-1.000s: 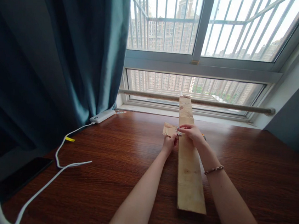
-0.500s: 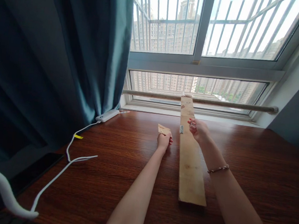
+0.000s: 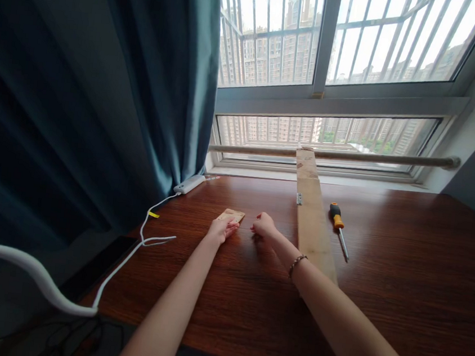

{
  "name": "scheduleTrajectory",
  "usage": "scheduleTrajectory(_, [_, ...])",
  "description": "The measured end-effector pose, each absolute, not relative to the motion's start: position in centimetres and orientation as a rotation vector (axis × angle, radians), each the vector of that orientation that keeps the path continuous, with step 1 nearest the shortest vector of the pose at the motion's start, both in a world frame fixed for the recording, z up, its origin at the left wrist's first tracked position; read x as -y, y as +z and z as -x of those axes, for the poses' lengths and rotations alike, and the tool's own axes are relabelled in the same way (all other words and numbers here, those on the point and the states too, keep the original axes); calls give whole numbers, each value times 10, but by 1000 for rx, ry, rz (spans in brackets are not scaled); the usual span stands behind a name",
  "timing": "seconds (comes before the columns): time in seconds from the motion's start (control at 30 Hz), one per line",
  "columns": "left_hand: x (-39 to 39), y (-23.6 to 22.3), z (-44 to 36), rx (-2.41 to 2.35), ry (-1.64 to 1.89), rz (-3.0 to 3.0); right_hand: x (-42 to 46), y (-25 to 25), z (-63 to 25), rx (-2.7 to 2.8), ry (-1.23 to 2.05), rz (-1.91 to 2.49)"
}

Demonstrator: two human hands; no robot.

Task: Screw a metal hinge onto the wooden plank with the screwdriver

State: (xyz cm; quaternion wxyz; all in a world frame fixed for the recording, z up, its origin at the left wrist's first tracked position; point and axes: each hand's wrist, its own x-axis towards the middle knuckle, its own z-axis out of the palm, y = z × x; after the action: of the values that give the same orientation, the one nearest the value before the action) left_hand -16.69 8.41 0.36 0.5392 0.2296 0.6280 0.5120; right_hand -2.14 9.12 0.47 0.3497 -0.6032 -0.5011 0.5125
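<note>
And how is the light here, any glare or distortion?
Head view: backlit, sky beyond the window nearly white; pale glare on the table, soft shadow under the right hand; curtain dark at left; slanting window lines suggest wide-lens distortion.

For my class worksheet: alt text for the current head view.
A left hand holds a small wooden piece at a brown table, the right hand nearby. Further right: a long board with a metal plate, then a screwdriver.

Small pale wooden piece (image 3: 234, 214) there in the left hand (image 3: 222, 229), broad face up, over to its right the long wooden board (image 3: 313, 225), stretched lengthwise above the table (image 3: 405, 275), silvery metal plate (image 3: 300, 199) at its left edge
</note>
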Motion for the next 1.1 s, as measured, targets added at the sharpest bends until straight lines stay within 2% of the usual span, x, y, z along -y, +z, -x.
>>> scheduleTrajectory(0.1, [-74, -3, 174, -1757, 1066, -796, -97, -2, 38, 1388, 1264, 1553])
scheduleTrajectory(0.23, [-65, -11, 171, -2096, 1057, -1592, -99, -2, 47, 1505, 1169, 1476])
scheduleTrajectory(0.33, [-65, -18, 164, -1899, 1011, -2186, -98, 0, 46, 1571, 1135, 1382])
scheduleTrajectory(0.4, [-67, -22, 160, -1741, 881, -2366, -96, 0, 42, 1595, 1120, 1317])
scheduleTrajectory(0.53, [-72, -28, 159, -1673, 775, -2428, -91, -6, 32, 1626, 1107, 1227])
scheduleTrajectory(1.1, [-72, -26, 166, -1958, 876, -2268, -89, -35, 34, 1823, 911, 1261])
